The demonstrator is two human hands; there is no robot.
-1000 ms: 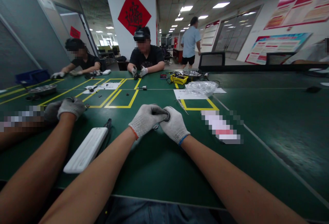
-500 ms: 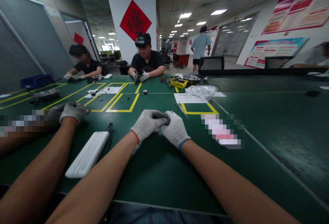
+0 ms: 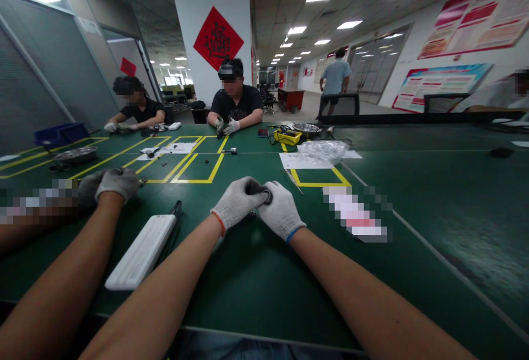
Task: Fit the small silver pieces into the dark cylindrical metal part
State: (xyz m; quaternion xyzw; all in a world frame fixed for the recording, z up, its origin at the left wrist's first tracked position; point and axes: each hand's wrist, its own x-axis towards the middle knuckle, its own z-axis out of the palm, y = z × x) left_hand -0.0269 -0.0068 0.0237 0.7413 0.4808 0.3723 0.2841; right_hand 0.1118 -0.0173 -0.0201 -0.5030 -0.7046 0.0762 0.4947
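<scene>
My left hand [image 3: 236, 205], in a white knit glove with an orange cuff edge, is closed with its thumb and fingers at a small dark round part [image 3: 268, 197]. My right hand [image 3: 281, 211], gloved with a blue cuff edge, meets it there and grips the same part from the other side. The part looks like a ring; most of it is covered by the fingers. Just below, a small dark piece with a speckled look [image 3: 252, 214] shows between the hands; whether it lies on the green table [image 3: 248, 288] or is held, I cannot tell.
A white power bank-like box [image 3: 140, 252] with a dark cable lies left of my forearm. Beside it are a co-worker's gloved hands [image 3: 118, 184]. Tweezers [image 3: 292, 181], a plastic bag [image 3: 324, 152] and a yellow tray [image 3: 288, 137] lie beyond. Two people sit across the table.
My hands stay together, and the dark round part is turned slightly so more of its ring face shows. The view has tilted up a little. A person in the background has walked farther off.
</scene>
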